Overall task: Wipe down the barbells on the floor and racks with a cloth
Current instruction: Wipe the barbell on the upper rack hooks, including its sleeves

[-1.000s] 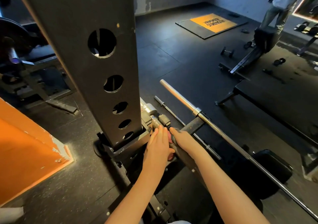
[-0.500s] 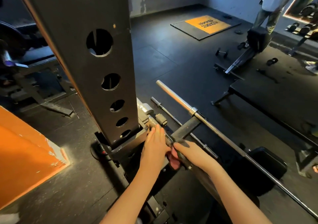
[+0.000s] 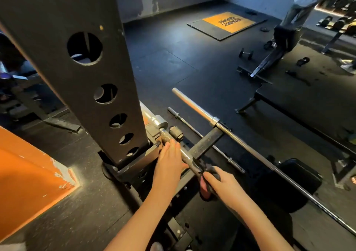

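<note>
right hand point(image 3: 221, 182) grips the cloth point(image 3: 203, 184) wrapped round the low barbell point(image 3: 166, 135) beside the rack post point(image 3: 86, 88). it has slid back along the bar, away from the left hand point(image 3: 169, 166), baring more shaft between them. left hand lies flat on the bar, fingers straight.

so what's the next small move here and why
Probably slide the right hand and its cloth down the barbell, toward the body: the cloth wraps the shaft, and the left hand rests on the bar just above, by the rack.
</note>
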Available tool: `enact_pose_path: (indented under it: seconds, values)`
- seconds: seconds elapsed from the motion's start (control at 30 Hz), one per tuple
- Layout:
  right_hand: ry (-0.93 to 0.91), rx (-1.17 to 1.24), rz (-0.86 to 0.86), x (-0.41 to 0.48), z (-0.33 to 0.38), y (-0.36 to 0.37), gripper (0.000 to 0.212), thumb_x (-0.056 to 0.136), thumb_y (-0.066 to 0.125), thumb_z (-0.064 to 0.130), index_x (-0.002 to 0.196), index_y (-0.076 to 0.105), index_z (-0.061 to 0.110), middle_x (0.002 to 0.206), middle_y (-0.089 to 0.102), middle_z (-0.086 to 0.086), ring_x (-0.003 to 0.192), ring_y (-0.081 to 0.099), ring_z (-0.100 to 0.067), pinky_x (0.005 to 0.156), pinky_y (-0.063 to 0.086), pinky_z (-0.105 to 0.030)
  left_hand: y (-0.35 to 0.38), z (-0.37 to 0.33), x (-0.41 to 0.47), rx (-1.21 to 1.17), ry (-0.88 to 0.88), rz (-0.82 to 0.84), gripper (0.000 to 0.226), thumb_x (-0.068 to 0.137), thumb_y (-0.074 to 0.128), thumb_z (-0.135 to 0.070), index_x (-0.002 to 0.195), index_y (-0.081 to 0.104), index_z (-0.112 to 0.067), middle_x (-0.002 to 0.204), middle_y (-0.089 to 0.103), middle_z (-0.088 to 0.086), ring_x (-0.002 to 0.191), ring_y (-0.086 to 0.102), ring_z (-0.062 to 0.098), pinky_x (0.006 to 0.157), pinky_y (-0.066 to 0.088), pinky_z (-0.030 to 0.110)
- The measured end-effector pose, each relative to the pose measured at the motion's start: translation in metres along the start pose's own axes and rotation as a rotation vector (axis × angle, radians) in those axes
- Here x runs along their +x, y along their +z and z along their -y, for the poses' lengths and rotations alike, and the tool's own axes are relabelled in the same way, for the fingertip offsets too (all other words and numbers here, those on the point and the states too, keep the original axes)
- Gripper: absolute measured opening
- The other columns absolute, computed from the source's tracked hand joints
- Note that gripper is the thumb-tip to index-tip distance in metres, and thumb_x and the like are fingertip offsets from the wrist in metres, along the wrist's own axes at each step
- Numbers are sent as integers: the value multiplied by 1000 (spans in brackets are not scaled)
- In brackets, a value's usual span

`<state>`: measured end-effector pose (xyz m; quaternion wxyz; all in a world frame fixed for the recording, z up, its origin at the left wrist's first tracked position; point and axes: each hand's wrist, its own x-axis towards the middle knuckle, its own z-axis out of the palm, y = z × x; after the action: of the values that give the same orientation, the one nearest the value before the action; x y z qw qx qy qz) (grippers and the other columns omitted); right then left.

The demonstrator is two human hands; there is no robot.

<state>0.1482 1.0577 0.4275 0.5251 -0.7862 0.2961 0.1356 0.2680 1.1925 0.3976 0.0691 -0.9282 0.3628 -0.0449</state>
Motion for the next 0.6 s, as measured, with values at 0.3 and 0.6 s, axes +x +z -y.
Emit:
enact_pose_path:
  seconds: [0.3, 0.6]
  values:
    - [-163, -642, -260, 6, 6, 21, 37, 97, 40, 53, 121, 49, 26, 107, 55, 7, 93, 59, -10, 77, 52, -28, -7, 1, 0, 94, 19, 60, 79, 98, 32, -51, 148, 9, 5, 155, 19, 21, 147, 10, 32, 119, 8, 39]
    - [-68, -887, -362, -37, -17, 24, 54, 98, 41, 51, 143, 28, 24, 133, 42, 3, 115, 48, -10, 82, 42, -19, -6, 1, -1, 63, -1, 84, 80, 97, 36, -52, 149, 10, 3, 154, 23, 19, 146, 13, 31, 120, 11, 38]
